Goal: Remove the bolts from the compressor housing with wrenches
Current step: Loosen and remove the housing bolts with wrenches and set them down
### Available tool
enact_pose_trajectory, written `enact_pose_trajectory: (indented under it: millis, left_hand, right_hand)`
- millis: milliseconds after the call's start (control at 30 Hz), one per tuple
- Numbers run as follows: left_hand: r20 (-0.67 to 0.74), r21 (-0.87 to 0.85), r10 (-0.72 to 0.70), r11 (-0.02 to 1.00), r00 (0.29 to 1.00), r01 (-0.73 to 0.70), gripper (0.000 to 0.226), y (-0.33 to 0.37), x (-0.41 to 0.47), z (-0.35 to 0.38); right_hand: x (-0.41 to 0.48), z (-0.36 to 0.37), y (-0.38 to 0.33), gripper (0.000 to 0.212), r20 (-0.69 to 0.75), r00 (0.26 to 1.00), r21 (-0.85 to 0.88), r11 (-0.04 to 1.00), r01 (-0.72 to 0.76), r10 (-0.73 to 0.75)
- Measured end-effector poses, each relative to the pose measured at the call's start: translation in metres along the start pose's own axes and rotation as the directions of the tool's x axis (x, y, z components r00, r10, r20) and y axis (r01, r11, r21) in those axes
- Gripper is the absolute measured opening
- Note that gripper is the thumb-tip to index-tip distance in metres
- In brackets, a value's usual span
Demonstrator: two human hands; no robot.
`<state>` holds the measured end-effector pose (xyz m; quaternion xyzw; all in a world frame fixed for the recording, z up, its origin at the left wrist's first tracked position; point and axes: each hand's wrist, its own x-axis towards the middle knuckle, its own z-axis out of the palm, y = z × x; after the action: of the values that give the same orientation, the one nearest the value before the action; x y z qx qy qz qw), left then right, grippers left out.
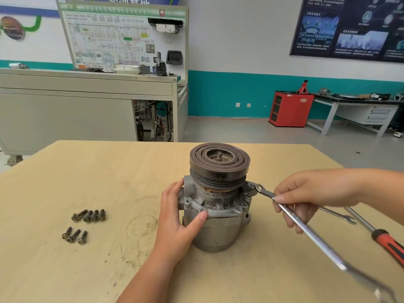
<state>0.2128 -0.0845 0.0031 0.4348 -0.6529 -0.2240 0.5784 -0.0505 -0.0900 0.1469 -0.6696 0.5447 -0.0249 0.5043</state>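
The grey compressor housing (215, 217) stands upright on the wooden table (109, 171), its dark pulley (219, 160) on top. My left hand (177, 215) grips the housing's left side, thumb on the flange. My right hand (306, 193) pinches a long silver wrench (306, 228). The wrench's ring end sits at the housing's upper right ear. Its open end reaches toward the lower right corner of the view. Several removed bolts (88, 215) lie in two groups on the table to the left, the nearer group of bolts (74, 235) closer to me.
A second, smaller wrench (341, 215) lies on the table behind my right hand. A screwdriver with a red and black handle (387, 241) lies at the right edge. Beyond the table stand a grey training bench (87, 95), a red cabinet (289, 109) and a workbench (360, 106).
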Motion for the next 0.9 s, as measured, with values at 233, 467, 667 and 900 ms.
enact_pose_trajectory:
  millis: [233,467,667,900]
  left_hand:
    - [0.002,-0.006,-0.010,1.000,1.000,0.010,0.083,0.000,0.000,0.000]
    - [0.005,-0.007,-0.008,1.000,1.000,0.008,0.081,0.001,0.000,0.000]
    - [0.001,-0.005,-0.005,1.000,1.000,0.005,0.080,0.001,0.001,0.000]
    - [0.004,-0.005,-0.010,1.000,1.000,0.010,0.082,0.001,0.000,0.000]
  right_hand:
    - [0.005,0.044,-0.003,0.024,-0.039,0.999,0.381,0.924,0.043,-0.031]
    - [0.005,0.023,-0.009,0.030,0.007,0.998,0.130,0.989,-0.068,0.068]
    - [0.018,-0.022,-0.027,0.020,-0.276,0.947,-0.734,0.672,-0.097,-0.164]
    - [-0.001,-0.020,-0.004,0.012,-0.089,0.988,-0.179,0.973,-0.144,0.130]
